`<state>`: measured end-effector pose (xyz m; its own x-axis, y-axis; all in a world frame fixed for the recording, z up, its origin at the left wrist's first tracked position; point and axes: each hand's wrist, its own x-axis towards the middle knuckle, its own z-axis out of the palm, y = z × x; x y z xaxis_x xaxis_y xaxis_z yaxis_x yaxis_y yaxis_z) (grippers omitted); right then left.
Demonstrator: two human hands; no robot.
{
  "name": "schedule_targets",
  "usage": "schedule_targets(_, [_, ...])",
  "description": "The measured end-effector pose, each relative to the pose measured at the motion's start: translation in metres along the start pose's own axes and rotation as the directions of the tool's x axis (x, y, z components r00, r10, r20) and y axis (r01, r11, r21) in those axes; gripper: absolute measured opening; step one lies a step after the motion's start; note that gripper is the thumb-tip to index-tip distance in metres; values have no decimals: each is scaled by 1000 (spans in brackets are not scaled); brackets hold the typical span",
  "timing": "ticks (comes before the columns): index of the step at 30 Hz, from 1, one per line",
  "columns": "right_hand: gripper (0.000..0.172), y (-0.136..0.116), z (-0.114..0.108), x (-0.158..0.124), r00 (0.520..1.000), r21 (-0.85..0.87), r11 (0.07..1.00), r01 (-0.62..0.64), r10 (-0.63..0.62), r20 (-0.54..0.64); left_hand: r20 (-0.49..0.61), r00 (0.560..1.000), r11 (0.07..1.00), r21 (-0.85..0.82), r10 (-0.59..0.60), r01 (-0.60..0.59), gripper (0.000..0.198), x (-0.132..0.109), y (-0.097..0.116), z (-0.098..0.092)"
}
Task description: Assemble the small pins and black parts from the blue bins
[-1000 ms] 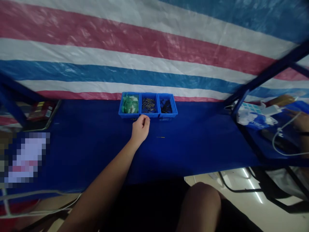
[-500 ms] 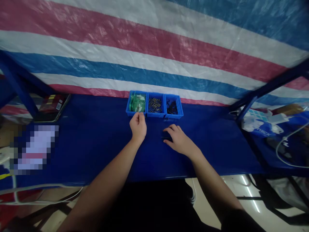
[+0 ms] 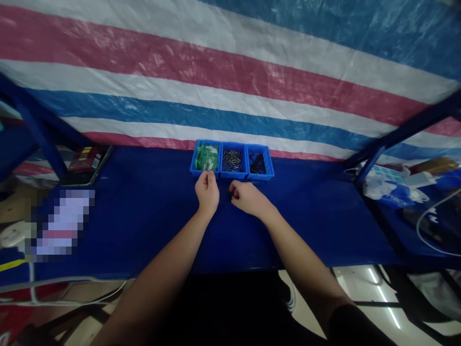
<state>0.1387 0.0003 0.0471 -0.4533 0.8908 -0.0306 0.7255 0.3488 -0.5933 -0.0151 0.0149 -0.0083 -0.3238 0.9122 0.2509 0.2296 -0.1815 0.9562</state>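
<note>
Both curled closed: your left hand just before green bin, your right hand beside it | bench back edge | anything held: cannot tell

Curled fingers of the left hand and right hand hide anything they pinch. Parts in the far blue bins are too small to identify. A pixelated patch masks something at left.
</note>
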Motion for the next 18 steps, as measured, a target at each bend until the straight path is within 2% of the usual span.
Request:
schedule_targets(2, [21,-1,4,10,999,143,989,24,-18,-38,-51,997,998,-38,-53,51,42,0,3,1])
schedule_targets(4, [18,4,9,15,988,245,969,18,20,-154,-19,998,998,-32,-55,55,43,0,5,1])
schedule_targets(8, [15,21,19,15,981,493,868,56,44,-189,99,995,1000,18,-6,4,37,-2,8,3])
schedule_targets(13, [12,28,30,22,932,698,696,172,115,-344,252,967,993,95,44,-70,18,-7,11,5])
schedule_targets(18, [14,28,36,29,923,805,571,160,203,-327,299,954,995,94,0,-29,14,-6,11,6])
